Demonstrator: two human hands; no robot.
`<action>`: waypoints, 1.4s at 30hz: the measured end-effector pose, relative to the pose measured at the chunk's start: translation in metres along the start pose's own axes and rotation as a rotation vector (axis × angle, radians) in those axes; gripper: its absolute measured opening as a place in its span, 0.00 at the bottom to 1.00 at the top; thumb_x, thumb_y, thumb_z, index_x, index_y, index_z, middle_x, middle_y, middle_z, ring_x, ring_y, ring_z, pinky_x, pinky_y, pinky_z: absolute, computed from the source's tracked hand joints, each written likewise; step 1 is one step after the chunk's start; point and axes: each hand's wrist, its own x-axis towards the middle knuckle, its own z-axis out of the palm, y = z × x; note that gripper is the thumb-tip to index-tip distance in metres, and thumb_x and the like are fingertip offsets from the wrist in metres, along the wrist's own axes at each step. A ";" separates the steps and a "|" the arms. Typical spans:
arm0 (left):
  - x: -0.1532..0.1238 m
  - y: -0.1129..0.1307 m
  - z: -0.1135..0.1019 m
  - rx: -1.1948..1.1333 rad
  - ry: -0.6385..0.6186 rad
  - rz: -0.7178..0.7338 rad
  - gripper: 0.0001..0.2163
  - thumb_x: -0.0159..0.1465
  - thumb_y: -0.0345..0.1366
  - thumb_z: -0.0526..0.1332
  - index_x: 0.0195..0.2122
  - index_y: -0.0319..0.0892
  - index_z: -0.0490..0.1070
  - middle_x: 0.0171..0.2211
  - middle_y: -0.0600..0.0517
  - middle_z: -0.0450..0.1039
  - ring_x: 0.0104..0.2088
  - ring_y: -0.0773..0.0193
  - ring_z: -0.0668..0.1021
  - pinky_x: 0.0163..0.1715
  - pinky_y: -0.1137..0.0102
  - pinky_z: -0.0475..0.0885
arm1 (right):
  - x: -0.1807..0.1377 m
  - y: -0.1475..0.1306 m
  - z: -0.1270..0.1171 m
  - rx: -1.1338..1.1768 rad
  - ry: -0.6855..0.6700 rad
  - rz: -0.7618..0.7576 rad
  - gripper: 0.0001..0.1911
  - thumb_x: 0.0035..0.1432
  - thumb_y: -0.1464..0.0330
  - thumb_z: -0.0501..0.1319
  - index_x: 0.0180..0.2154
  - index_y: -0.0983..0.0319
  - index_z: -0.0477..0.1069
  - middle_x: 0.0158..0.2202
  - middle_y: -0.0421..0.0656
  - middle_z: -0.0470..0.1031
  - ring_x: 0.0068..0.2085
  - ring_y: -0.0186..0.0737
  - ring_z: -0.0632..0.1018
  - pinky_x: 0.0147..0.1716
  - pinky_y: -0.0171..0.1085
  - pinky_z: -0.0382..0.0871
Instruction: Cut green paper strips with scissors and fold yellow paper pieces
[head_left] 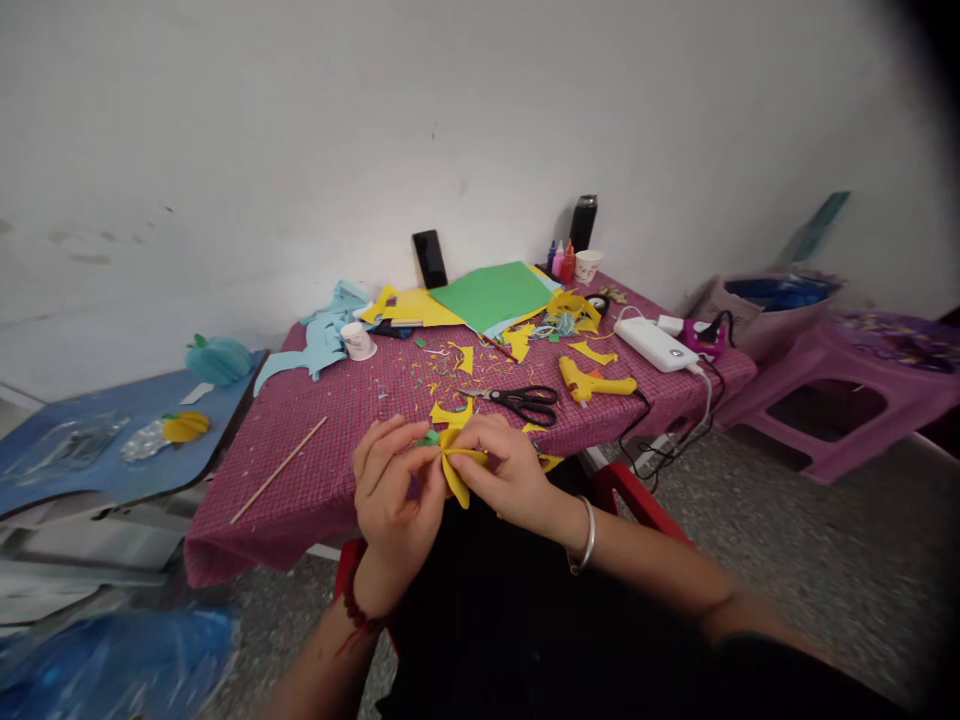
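Observation:
Low over the table's front edge, my left hand [396,488] and my right hand [516,472] meet around a small yellow paper craft [457,485] with several petal-like folds. A bit of green [428,439] shows at its top by my left fingers. My left thumb and index finger pinch its near side, while the right thumb presses a yellow fold from the other side. Just beyond my hands lie black-handled scissors [529,402], blades pointing left. To their right rests a yellow glue gun [596,382] with a black cord. Part of the craft is hidden by my fingers.
Yellow scraps litter the checked tablecloth [360,400]. A wooden stick [279,470] lies at left, near a paper cup [358,341]. Green sheets [495,295], a phone [430,259] and a white power bank [655,343] stand farther back. A blue table [90,425] adjoins at left.

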 end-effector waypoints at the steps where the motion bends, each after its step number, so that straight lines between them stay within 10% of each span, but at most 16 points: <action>1: -0.001 0.001 0.001 -0.029 0.008 -0.032 0.09 0.56 0.23 0.63 0.35 0.44 0.70 0.40 0.50 0.76 0.48 0.55 0.76 0.52 0.51 0.68 | -0.001 0.000 0.001 -0.007 0.005 -0.020 0.08 0.60 0.71 0.58 0.28 0.59 0.68 0.27 0.39 0.73 0.32 0.37 0.72 0.37 0.40 0.62; 42: 0.010 -0.001 -0.014 0.032 -0.078 0.142 0.12 0.51 0.22 0.67 0.34 0.44 0.75 0.38 0.48 0.78 0.48 0.52 0.75 0.54 0.46 0.64 | -0.002 0.001 -0.008 -0.145 -0.043 -0.144 0.05 0.62 0.71 0.57 0.32 0.59 0.68 0.30 0.41 0.74 0.35 0.39 0.73 0.39 0.41 0.62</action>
